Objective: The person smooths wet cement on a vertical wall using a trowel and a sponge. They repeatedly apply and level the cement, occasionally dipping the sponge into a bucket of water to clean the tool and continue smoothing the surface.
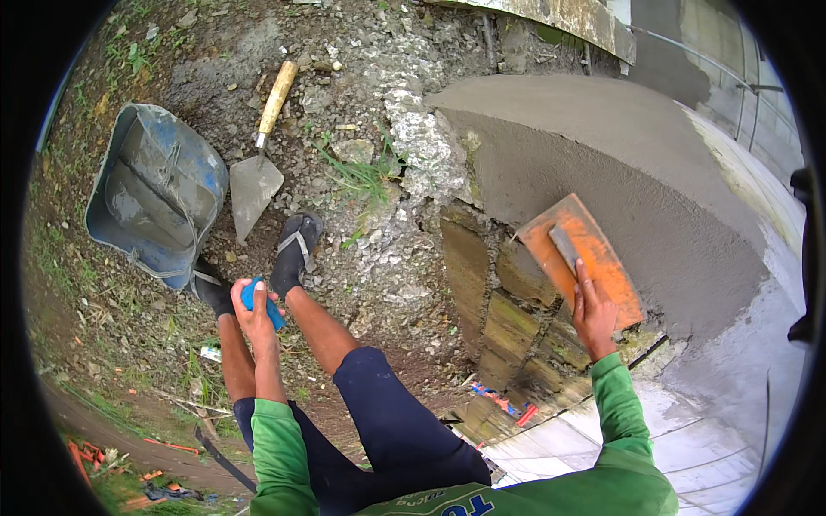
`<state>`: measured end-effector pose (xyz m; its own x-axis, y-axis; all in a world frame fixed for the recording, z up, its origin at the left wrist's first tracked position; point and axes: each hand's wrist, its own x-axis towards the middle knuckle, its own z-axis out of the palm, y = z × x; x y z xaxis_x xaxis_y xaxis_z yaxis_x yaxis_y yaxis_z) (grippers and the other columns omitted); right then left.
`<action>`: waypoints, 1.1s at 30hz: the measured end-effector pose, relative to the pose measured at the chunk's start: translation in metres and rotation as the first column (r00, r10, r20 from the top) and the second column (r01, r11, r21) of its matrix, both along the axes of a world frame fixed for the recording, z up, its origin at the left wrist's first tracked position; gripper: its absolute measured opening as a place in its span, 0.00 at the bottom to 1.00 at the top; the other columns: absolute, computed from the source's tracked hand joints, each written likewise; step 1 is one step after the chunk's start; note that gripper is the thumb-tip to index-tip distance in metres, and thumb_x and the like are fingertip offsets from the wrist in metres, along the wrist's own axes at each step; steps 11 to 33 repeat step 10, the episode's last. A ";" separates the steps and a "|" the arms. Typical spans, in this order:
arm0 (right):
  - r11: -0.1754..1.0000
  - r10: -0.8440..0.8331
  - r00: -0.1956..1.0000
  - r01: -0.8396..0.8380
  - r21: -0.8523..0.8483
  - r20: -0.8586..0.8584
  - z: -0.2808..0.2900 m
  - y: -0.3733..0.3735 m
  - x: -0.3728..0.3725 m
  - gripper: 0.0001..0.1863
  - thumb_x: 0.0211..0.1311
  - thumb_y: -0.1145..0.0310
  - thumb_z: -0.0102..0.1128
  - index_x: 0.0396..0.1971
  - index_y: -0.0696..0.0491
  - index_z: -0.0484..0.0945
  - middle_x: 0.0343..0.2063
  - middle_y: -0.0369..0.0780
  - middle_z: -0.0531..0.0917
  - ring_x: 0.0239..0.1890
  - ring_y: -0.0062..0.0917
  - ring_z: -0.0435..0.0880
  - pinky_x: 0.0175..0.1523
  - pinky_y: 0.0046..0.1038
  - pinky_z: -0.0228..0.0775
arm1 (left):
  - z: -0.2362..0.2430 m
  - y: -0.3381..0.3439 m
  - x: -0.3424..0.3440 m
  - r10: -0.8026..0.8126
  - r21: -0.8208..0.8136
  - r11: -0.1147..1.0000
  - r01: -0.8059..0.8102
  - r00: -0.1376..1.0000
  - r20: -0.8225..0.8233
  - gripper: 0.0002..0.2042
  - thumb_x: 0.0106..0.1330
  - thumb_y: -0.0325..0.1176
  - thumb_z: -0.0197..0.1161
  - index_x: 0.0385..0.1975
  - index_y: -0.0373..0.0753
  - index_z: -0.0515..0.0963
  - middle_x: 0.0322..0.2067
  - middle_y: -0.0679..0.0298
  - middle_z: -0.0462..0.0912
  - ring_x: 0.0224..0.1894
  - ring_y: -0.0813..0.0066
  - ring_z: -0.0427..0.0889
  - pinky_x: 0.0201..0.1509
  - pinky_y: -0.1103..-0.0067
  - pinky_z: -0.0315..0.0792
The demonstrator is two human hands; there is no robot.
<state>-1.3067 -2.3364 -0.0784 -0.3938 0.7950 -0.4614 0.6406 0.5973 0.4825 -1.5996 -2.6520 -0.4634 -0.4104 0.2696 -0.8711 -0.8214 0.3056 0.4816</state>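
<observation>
My right hand (594, 311) is wrapped round the handle of an orange plastering float (607, 258), which lies against the lower part of a curved, wet grey mortar face (594, 172). Below the float show brown stone-like blocks (509, 329) with dark joints. My left hand (255, 320) is closed on a small blue sponge (274, 316), held low in front of my legs; the fingers cover part of it. A pointing trowel (255, 191) with a wooden handle lies on the ground ahead of my feet, its blade smeared grey.
A cut-open blue container (172, 267) with grey mortar stands left of the trowel. Rubble and grass tufts (360, 176) cover the ground. A board edge (559, 24) crosses the top. Red and blue scraps (503, 402) lie beside the white slabs (559, 447).
</observation>
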 end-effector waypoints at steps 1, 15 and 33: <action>0.996 0.080 0.996 -0.082 0.046 0.030 -0.002 0.023 0.000 0.31 0.69 0.68 0.55 0.71 0.37 0.64 0.28 0.41 0.78 0.25 0.36 0.80 0.27 0.38 0.73 | -0.001 -0.001 0.003 -0.005 0.009 1.000 0.005 1.000 0.006 0.16 0.71 0.38 0.62 0.53 0.44 0.68 0.39 0.63 0.75 0.31 0.77 0.80 0.24 0.80 0.76; 0.967 0.197 0.922 -0.128 -0.219 0.332 -0.075 0.025 0.045 0.32 0.68 0.66 0.54 0.72 0.35 0.61 0.31 0.48 0.82 0.25 0.44 0.84 0.30 0.42 0.78 | -0.018 -0.006 -0.001 -0.066 -0.025 0.997 0.067 0.996 0.059 0.18 0.69 0.40 0.65 0.54 0.45 0.68 0.39 0.63 0.76 0.32 0.77 0.81 0.24 0.80 0.76; 0.967 0.197 0.922 -0.128 -0.219 0.332 -0.075 0.025 0.045 0.32 0.68 0.66 0.54 0.72 0.35 0.61 0.31 0.48 0.82 0.25 0.44 0.84 0.30 0.42 0.78 | -0.018 -0.006 -0.001 -0.066 -0.025 0.997 0.067 0.996 0.059 0.18 0.69 0.40 0.65 0.54 0.45 0.68 0.39 0.63 0.76 0.32 0.77 0.81 0.24 0.80 0.76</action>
